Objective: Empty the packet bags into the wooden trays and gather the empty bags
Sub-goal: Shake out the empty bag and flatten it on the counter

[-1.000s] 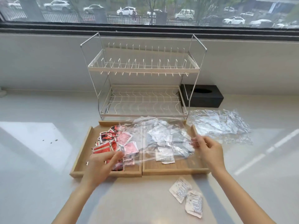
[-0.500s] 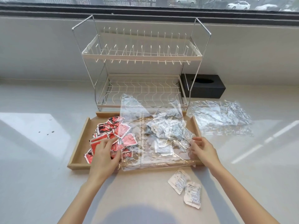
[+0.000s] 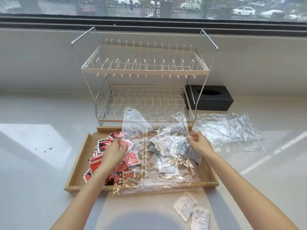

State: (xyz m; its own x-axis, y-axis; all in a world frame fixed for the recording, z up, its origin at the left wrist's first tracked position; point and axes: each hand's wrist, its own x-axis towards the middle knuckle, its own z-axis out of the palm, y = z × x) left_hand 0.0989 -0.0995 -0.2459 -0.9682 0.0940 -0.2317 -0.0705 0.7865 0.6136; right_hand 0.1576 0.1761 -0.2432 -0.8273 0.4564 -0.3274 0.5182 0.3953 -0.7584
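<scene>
Two wooden trays sit side by side on the counter: the left tray point(image 3: 78, 165) holds a heap of red packets point(image 3: 98, 165), the right tray point(image 3: 210, 178) holds white packets point(image 3: 167, 167). A large clear plastic bag point(image 3: 149, 163) lies over both trays, its far end raised, with white and grey packets inside. My left hand point(image 3: 114, 152) pinches the bag's left edge over the red packets. My right hand point(image 3: 199, 143) grips the bag's right edge by the tray's far right corner.
A pile of empty clear bags point(image 3: 230, 130) lies right of the trays. Two white packets point(image 3: 192, 211) lie loose on the counter in front. A two-tier wire dish rack point(image 3: 144, 83) stands behind the trays, with a black tissue box point(image 3: 214, 98) beside it.
Both hands have slid farther up the bag's sides, away from me. The bag's far end has lifted, and the packets inside have bunched toward the right hand.
</scene>
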